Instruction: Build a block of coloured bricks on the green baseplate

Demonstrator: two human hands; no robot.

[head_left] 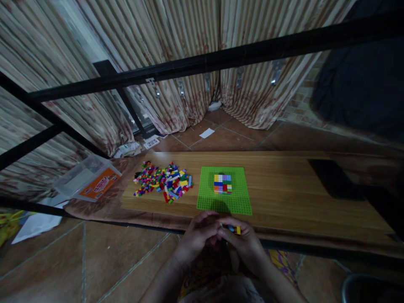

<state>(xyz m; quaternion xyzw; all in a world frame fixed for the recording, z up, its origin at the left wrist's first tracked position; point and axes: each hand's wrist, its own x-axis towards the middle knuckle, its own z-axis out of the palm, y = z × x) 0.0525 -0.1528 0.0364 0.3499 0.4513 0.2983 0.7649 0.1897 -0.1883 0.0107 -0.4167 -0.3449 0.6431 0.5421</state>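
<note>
My right hand (241, 235) is curled around a few small toy bricks, among them a yellow brick (238, 230) and a blue brick (231, 228). My left hand (202, 233) meets it, fingers pinched together at a small pale piece that is mostly hidden. Both hands are just in front of the board's near edge. Beyond them lies a green baseplate (208, 202), carrying a square block of multicoloured bricks (222, 184). To its left spreads a pile of loose bricks (164, 179) in many colours.
The wooden board (277, 181) rests on a brown cloth (104, 214). A clear plastic box (78, 172) with an orange label stands at the left. A black flat object (336, 179) lies at the right. A dark metal rail (189, 69) crosses in front of the curtains (176, 33).
</note>
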